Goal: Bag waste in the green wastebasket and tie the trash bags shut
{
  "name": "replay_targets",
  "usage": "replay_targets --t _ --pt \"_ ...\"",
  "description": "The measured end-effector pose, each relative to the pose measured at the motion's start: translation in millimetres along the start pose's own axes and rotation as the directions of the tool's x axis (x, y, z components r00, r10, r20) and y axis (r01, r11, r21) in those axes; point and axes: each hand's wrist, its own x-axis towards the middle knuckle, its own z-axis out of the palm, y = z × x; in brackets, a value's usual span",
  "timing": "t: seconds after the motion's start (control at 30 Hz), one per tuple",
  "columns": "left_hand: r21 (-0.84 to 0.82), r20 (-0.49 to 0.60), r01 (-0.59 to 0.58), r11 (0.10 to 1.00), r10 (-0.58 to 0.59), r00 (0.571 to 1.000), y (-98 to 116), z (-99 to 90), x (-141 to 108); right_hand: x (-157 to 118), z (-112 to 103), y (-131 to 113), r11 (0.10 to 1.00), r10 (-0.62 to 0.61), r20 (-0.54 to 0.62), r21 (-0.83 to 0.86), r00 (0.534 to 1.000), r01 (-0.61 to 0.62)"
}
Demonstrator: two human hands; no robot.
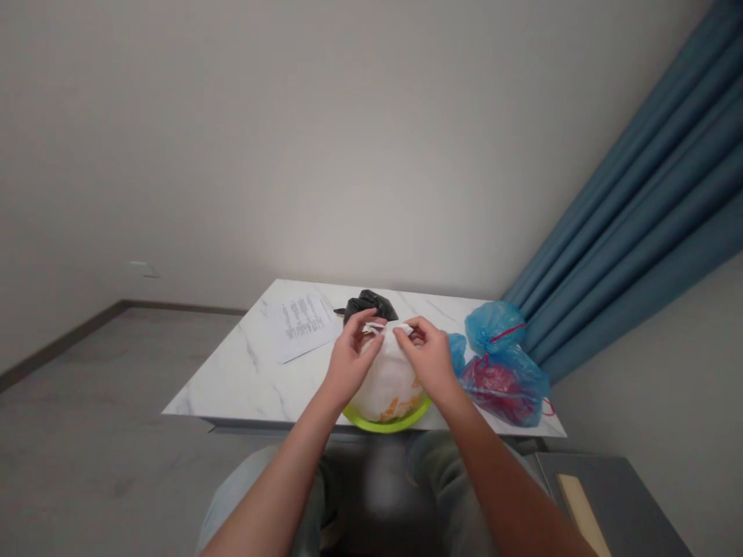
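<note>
Head view, fingers (378, 340) pinching crinkled white plastic bag (388, 383), round lime-green rim (386, 425) beneath

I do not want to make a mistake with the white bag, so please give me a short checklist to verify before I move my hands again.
1. Left hand has the top of the white bag: ok, fingers pinch it.
2. Right hand has it too: ok, pinching the other side.
3. Bag sits within the green basin: ok.
4. Basin set well back from the front edge of the table: not ok, its rim reaches that edge.
5. Printed paper away from the basin: ok, it lies to the left.
6. Bag's mouth fully closed: cannot tell, fingers cover part of it.
</note>
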Motion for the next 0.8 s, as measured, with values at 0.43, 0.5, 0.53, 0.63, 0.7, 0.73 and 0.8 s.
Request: replay_targets --t 0.43,0.5,0.53,0.63,0.7,0.73,0.8 --pt "0.364 -0.388 -0.236 0.901 0.377 0.841 42 -25.5 7 36 -43 28 0.999 -0.047 -0.325 -0.035 0.945 0.037" --pt "0.449 -0.545 -0.256 0.856 0.49 0.68 51 -49.7 18 54 -56 62 0.974 0.011 -0.39 -0.203 0.921 -0.098" --pt "0.498 -0.593 -0.259 0.827 0.543 0.595 55 -63.1 23 59 -62 81 0.943 0.03 -0.38 -0.296 0.925 -0.152" --pt "0.63 -0.653 -0.246 0.736 0.674 0.345 59 -100.7 35 60 -74 139 0.812 0.135 -0.194 -0.54 0.972 -0.22" --pt "0.7 -0.638 -0.199 0.686 0.725 0.26 55 -119.1 35 49 -79 173 0.714 0.251 -0.062 -0.662 0.966 -0.227" --pt "0.728 -0.624 -0.157 0.668 0.739 0.254 50 -126.1 34 43 -81 188 0.664 0.319 0.002 -0.714 0.948 -0.222" --pt "0.769 -0.594 -0.062 0.636 0.747 0.298 38 -137.0 28 32 -84 212 0.575 0.449 0.087 -0.79 0.889 -0.213"
